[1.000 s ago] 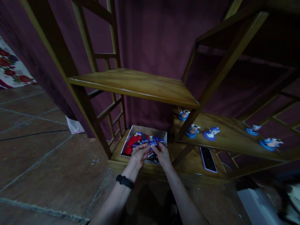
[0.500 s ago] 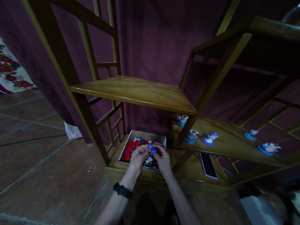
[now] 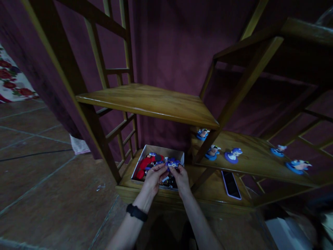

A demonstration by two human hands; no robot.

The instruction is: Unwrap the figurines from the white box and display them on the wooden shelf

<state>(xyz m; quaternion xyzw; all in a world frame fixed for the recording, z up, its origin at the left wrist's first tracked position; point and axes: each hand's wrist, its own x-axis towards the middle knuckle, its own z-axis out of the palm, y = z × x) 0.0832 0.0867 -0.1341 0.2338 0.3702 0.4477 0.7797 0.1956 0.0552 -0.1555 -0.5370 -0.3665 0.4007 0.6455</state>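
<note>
The left hand (image 3: 155,176) and right hand (image 3: 182,178) clamp a purple figurine (image 3: 172,165) in their fingertips above an open box (image 3: 166,150) of figures (image 3: 147,162), which sits on a wooden board (image 3: 208,185) before a plum curtain (image 3: 169,52). Since half a second ago, the figurine has turned, showing paler parts.

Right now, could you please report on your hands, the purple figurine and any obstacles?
Left hand and right hand holding purple figurine at the open box. Red pieces inside. Wooden shelf above; nothing seen blocking.

head view | text, labels, brands, numbers, signs: none legible
</note>
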